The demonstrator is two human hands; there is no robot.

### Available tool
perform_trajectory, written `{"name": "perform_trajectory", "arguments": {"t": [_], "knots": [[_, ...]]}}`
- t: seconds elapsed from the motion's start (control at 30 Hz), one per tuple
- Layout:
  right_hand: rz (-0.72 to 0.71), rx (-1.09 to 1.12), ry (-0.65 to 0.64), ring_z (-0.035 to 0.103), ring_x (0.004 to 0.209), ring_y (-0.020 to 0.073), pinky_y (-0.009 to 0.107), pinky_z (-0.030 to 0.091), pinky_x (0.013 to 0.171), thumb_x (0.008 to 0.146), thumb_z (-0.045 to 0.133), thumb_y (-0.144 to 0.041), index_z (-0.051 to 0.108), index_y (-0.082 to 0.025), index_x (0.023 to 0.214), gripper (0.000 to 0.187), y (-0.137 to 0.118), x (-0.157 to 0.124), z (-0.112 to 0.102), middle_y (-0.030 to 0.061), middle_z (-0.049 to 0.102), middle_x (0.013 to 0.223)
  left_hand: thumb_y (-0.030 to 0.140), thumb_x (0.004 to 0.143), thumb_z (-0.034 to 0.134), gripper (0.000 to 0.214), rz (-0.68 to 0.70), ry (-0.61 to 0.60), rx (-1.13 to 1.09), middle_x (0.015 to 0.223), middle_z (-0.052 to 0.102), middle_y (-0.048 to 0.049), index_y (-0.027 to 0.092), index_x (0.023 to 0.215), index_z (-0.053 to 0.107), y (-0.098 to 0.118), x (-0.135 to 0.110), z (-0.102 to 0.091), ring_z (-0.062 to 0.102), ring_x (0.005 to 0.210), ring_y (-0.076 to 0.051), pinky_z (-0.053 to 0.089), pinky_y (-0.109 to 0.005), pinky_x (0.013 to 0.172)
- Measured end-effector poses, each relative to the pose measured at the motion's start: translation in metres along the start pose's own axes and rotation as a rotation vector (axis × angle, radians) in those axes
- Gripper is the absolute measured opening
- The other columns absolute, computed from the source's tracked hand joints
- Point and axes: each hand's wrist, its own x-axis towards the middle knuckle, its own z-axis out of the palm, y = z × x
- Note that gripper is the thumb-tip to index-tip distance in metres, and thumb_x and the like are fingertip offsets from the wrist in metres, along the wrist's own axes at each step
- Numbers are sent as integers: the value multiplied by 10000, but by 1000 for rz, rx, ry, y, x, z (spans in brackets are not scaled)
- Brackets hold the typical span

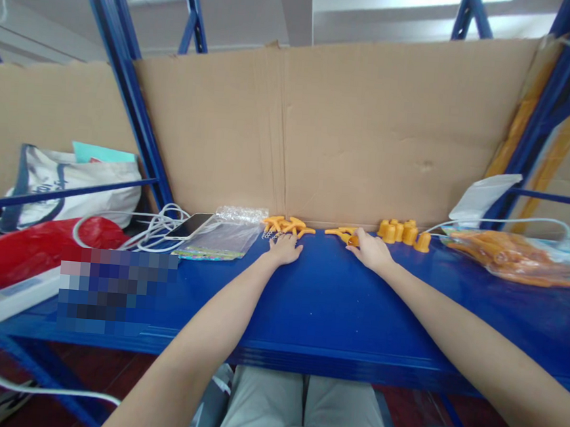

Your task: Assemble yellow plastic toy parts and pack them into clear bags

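Observation:
My left hand (285, 250) reaches to a small pile of orange plastic branched pieces (294, 226) by the cardboard wall. Its fingers are stretched out over the near side of the pile, thumb apart, beside small silvery metal parts (267, 234). To the right, my right hand (371, 252) has its fingers curled over another orange plastic piece (337, 233), partly hidden beneath them. Just right of that hand, several orange bell-shaped caps (398, 231) stand together, with a single one (422, 242) slightly nearer to me.
A clear plastic bag (227, 235) and a phone (192, 225) lie left on the blue shelf (307, 314), near white cables (158, 226) and a red bag (55, 248). A bag of orange parts (508, 256) lies right. Cardboard (370, 135) closes the back.

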Motion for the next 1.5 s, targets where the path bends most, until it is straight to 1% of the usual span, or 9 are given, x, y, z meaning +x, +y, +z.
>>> {"name": "perform_trajectory", "arguments": {"t": [0.17, 0.27, 0.37, 0.5, 0.67, 0.77, 0.97, 1.27, 1.5], "knots": [[-71, 34, -32, 675, 899, 274, 322, 428, 725, 924, 502, -314, 526, -193, 1052, 178, 1, 0, 1, 115, 715, 942, 262, 872, 495, 180, 66, 76, 13, 1201, 635, -138, 176, 985, 605, 4, 1, -2, 544, 1175, -300, 415, -540, 986], [-117, 64, -59, 670, 897, 257, 313, 428, 720, 927, 474, -271, 557, -204, 1015, 138, 2, 0, -1, 93, 713, 944, 171, 868, 465, 160, 116, 86, -16, 1139, 660, -134, 174, 917, 617, 7, 0, -4, 575, 1130, -295, 433, -523, 973], [-151, 81, -81, 658, 937, 254, 316, 438, 740, 923, 461, -237, 576, -194, 1044, 173, 0, -1, -3, 101, 705, 1008, 119, 870, 441, 230, 115, 65, -52, 1200, 646, -131, 178, 1006, 616, 10, -2, -6, 561, 1176, -292, 394, -535, 1015], [-154, 61, -100, 636, 1019, 269, 338, 457, 785, 917, 448, -214, 581, -182, 1104, 232, -2, -3, -5, 122, 681, 1124, 208, 904, 458, 273, 44, 64, -42, 1253, 630, -129, 202, 1147, 581, 12, -6, -8, 543, 1211, -306, 320, -589, 1052], [-126, 46, -128, 612, 1096, 299, 382, 475, 842, 908, 448, -203, 578, -163, 1163, 290, -6, -4, -8, 153, 645, 1214, 345, 927, 443, 302, -16, 58, -23, 1343, 574, -128, 244, 1178, 578, 6, -6, -6, 464, 1287, -350, 273, -677, 1032], [-84, 30, -141, 597, 1128, 319, 421, 478, 864, 902, 445, -206, 575, -149, 1182, 314, -10, -5, -9, 178, 617, 1258, 292, 926, 432, 314, -12, 70, 9, 1366, 559, -108, 278, 1205, 574, 3, -5, -6, 431, 1316, -352, 251, -690, 1037], [-18, -6, -169, 573, 1167, 325, 476, 468, 901, 914, 394, -215, 550, -116, 1223, 360, -17, -8, -13, 194, 579, 1314, 120, 874, 416, 376, 42, 38, 137, 1325, 581, -87, 247, 1159, 626, 6, -6, -14, 466, 1288, -277, 316, -562, 1076], [-32, 17, -193, 553, 1194, 330, 475, 465, 910, 914, 401, -211, 564, -117, 1218, 357, -15, -7, -15, 176, 574, 1323, 357, 930, 476, 360, -102, 56, 91, 1338, 557, -154, 205, 1240, 578, 12, -11, -18, 482, 1261, -336, 399, -516, 1021], [-22, 19, -196, 550, 1201, 318, 457, 469, 907, 913, 418, -227, 560, -139, 1234, 362, -14, -8, -14, 169, 573, 1330, 301, 932, 493, 226, -2, 210, 74, 1154, 656, -113, 166, 1027, 647, 19, -13, -26, 584, 1136, -272, 433, -422, 977]]}}
